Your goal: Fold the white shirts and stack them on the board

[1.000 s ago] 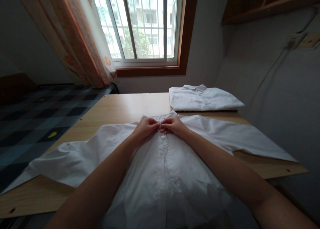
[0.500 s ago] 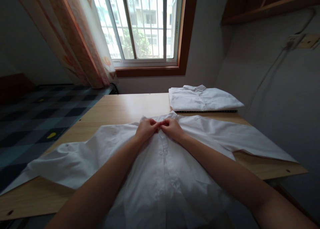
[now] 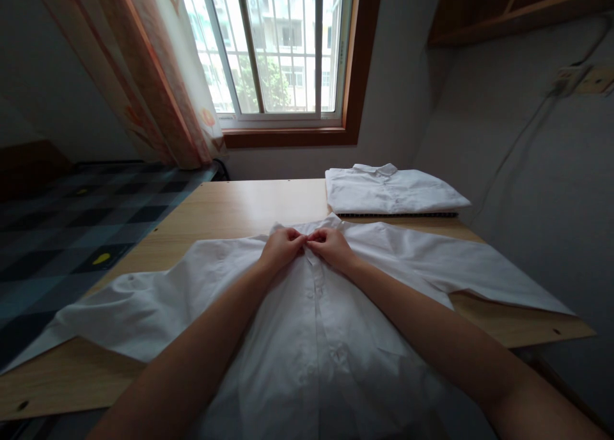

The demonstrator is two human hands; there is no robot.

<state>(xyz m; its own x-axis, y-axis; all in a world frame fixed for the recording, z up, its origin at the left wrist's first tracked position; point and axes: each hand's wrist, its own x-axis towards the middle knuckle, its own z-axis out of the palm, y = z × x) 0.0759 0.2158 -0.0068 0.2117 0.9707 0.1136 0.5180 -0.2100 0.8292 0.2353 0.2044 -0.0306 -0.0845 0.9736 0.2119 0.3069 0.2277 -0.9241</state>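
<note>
A white long-sleeved shirt (image 3: 288, 337) lies front up, with its sleeves spread to both sides and its collar toward the window. My left hand (image 3: 283, 245) pinches the front edge of the shirt just below the collar. Right beside it, my right hand (image 3: 330, 245) pinches the other front edge, and the fingertips of both hands meet. Whatever button lies between the fingers is hidden. Below the hands the front placket runs toward me, with small buttons on it.
The shirt rests on a light wooden table (image 3: 240, 200). At its far right lies a folded white shirt (image 3: 393, 190) on something dark and thin. A bed with a checked cover (image 3: 119, 216) stands at left, below a curtain (image 3: 163, 75). A window (image 3: 278, 50) is ahead.
Both hands stay pinched at the collar with almost no movement. The whole view has shifted very slightly.
</note>
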